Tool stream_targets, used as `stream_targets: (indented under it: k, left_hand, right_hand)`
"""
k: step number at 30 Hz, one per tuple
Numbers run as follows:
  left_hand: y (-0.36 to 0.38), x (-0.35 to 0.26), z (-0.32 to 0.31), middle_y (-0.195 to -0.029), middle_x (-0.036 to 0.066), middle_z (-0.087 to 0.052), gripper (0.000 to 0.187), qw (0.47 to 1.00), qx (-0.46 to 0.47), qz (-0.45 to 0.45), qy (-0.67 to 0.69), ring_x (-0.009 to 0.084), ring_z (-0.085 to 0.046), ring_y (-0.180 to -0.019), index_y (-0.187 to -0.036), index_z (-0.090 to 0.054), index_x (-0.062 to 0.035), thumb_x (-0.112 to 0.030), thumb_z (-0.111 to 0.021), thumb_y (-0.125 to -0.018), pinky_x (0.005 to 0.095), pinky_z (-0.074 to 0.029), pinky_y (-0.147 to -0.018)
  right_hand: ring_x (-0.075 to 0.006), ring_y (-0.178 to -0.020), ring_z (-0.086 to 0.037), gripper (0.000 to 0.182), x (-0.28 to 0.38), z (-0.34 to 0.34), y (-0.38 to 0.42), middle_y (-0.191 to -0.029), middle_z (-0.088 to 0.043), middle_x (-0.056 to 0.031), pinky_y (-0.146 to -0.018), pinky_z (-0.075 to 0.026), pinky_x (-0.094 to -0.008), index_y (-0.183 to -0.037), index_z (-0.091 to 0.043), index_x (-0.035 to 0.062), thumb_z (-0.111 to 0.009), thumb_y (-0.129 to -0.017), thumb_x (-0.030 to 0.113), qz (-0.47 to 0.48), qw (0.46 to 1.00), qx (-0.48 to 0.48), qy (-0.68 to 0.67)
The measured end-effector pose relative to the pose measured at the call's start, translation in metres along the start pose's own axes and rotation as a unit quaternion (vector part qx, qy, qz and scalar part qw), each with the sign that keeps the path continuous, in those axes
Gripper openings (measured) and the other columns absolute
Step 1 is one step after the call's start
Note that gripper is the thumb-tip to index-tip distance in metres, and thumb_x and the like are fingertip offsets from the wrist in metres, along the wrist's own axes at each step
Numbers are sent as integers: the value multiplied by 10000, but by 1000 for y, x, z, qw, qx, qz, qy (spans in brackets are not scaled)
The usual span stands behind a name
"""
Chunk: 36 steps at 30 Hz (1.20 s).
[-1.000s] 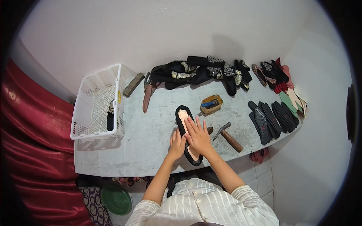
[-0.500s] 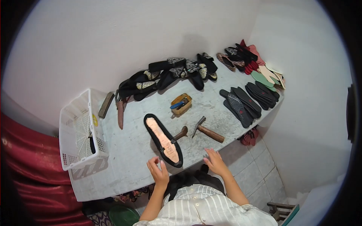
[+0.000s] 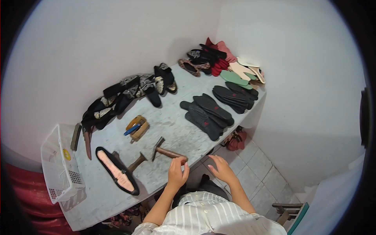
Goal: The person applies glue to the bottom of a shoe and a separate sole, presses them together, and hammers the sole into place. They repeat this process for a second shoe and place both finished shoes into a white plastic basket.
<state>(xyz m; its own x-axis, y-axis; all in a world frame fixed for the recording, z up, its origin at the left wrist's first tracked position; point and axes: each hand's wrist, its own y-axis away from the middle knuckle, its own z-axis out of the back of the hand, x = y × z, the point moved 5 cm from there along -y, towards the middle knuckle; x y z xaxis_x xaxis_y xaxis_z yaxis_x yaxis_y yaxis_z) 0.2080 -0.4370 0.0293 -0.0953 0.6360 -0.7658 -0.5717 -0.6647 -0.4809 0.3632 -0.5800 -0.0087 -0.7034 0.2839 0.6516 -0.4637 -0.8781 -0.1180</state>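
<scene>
My left hand (image 3: 177, 174) hovers at the table's near edge with its fingers curled together, right by the butt of the wooden handle of a hammer (image 3: 164, 151); whether it touches the handle I cannot tell. My right hand (image 3: 221, 169) is spread and holds nothing, out past the table edge above the tiled floor. A black shoe sole with a pink insole (image 3: 116, 170) lies to the left on the table, apart from both hands. A wooden-handled tool (image 3: 137, 161) pokes out from beside the sole.
On the grey table (image 3: 172, 125): a wood block with a blue tool (image 3: 136, 127), black soles (image 3: 206, 113), more black soles (image 3: 234, 94), green and pink insoles (image 3: 235, 77), red and black uppers (image 3: 207, 55), patterned black uppers (image 3: 129, 91). A white basket (image 3: 58, 169) stands at left.
Both hands left the sole and drew back to the table's near edge. The view swung right, so the sole and basket now sit far left; my left hand moved beside the hammer handle.
</scene>
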Motion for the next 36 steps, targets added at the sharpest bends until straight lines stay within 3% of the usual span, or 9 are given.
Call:
stream_targets:
  k: [4,6,9,18,24,30,33,36]
  left_hand:
    - [-29,20,-86,-821,140,-585,102,999,46,8,17,282,-569,-735,-913,-559,-9,-25,-556,-813,356,-450,-666]
    - [-34,39,-120,-809,141,-581,82,990,92,93,57,285,-569,-729,-898,-557,-6,-43,-544,-826,360,-449,-668]
    - [-39,48,-144,-792,145,-580,77,985,119,107,58,288,-567,-728,-880,-559,-7,-66,-547,-832,364,-447,-670]
    - [-67,72,-171,-772,136,-574,112,987,115,111,4,251,-568,-706,-875,-578,-2,-109,-574,-844,340,-451,-649]
    - [-113,74,-178,-784,148,-572,98,990,97,103,-21,293,-559,-727,-862,-574,-6,-100,-581,-834,375,-446,-675]
    - [-136,82,-178,-806,152,-582,93,991,86,91,-34,344,-557,-790,-875,-574,-14,-96,-565,-833,418,-442,-702]
    - [-134,87,-173,-819,158,-586,94,989,94,107,-39,352,-557,-799,-877,-576,-14,-95,-562,-831,423,-445,-711]
    - [-126,97,-166,-829,158,-575,96,988,82,116,-63,320,-554,-807,-875,-569,-4,-92,-558,-838,385,-439,-722]
  right_hand:
    - [-352,-1123,-492,421,-46,46,-6,-1168,-541,-178,-959,-378,-437,-1226,-485,50,-591,-854,216,-5,1000,-12,13]
    - [-350,-1113,-495,415,-66,64,-6,-1157,-547,-174,-950,-382,-435,-1219,-488,48,-593,-850,206,-16,1000,-12,13]
    - [-345,-1095,-500,406,-88,83,-14,-1138,-556,-169,-934,-388,-431,-1207,-492,45,-597,-843,191,-17,1000,-19,10]
    - [-330,-1113,-501,394,-115,79,-86,-1175,-536,-169,-947,-386,-411,-1187,-514,41,-610,-829,172,0,1000,-5,6]
    - [-314,-1166,-484,406,-105,79,-174,-1204,-529,-132,-975,-365,-428,-1161,-525,53,-638,-778,131,81,991,-99,46]
    - [-353,-1164,-467,488,-128,53,-231,-1253,-489,-175,-982,-360,-440,-1226,-507,81,-665,-780,200,55,991,-83,91]
    - [-384,-1177,-444,608,-143,42,-239,-1274,-459,-233,-984,-350,-458,-1308,-444,108,-683,-777,284,-35,988,-50,139]
    - [-383,-1151,-459,612,-155,34,-240,-1256,-468,-226,-956,-371,-460,-1313,-438,119,-684,-778,283,-73,985,1,153]
